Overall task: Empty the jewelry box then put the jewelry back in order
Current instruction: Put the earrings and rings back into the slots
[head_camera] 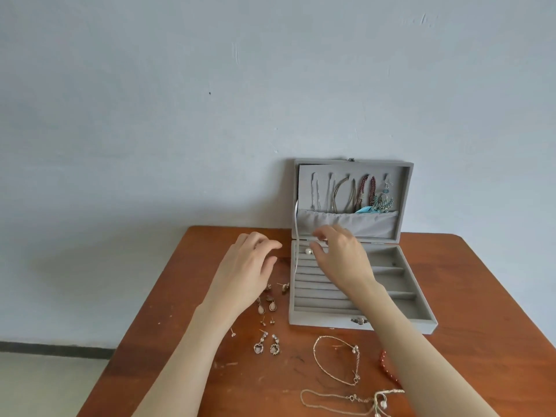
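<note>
One pearl earring point(308, 251) sits in the back roll of the jewelry box point(361, 293), the right hand point(340, 260) pinching narrowly at it. Left of the box, the left hand point(249, 266) hovers loosely curled, holding nothing visible. The stud looks light, slippery, best gripped at the bead.

A home: bare wall point(150, 115), wooden table point(481, 281)
</note>
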